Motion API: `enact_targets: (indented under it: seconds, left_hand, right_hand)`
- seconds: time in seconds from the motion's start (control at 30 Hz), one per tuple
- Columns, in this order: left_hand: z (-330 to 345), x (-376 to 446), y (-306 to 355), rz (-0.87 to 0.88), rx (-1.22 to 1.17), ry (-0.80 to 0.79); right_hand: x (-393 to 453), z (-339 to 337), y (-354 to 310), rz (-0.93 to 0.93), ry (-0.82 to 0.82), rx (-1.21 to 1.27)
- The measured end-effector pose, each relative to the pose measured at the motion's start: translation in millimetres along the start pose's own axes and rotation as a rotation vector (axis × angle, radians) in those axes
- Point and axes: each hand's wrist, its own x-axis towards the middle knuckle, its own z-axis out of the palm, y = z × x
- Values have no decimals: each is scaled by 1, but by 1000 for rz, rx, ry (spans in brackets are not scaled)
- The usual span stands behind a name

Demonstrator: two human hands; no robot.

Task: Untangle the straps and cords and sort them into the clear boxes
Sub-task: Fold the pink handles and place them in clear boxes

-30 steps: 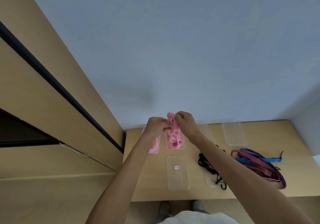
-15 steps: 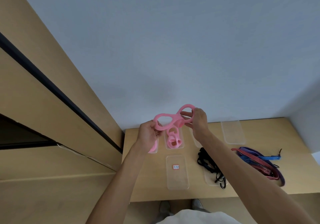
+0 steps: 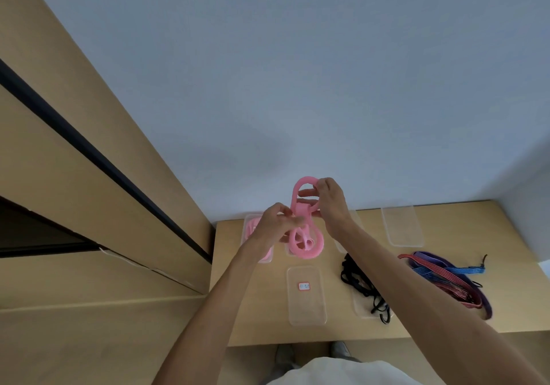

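Both your hands, left [image 3: 278, 225] and right [image 3: 329, 198], pinch the pink strap [image 3: 305, 206]; a hasty pull risks tightening its twisted loops.

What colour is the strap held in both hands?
Pink, seen in the head view: the strap held by left hand and right hand.

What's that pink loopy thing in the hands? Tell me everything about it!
The pink strap is a flat, bendy band, maybe rubbery, twisted into several loops. It is held up above the table, over the clear boxes. The right hand grips the top loop; the left hand pinches it near the middle. The lower loops hang in a tangle. More pink shows in a box behind the left hand.
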Motion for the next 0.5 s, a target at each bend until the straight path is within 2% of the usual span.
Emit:
enact_targets:
  seconds: [0.13,0.2,0.27,0.37,0.5]
  left_hand:
    - [-5,5,-2,53,-59,-7]
    - [-6,7,-6,115,5,-3]
    - [-4,10,-13,157,15,60]
    - [0,17,-23,139,-41,180]
    - [2,27,-33,56,-59,222]
  right_hand:
    - [3,1,0,15,-39,13]
    - [3,1,3,26,-40,19]
    - [5,1,10,8,-22,-7]
    - [6,0,24,-18,-53,-115]
    - [3,-5,48,-8,-51,-211]
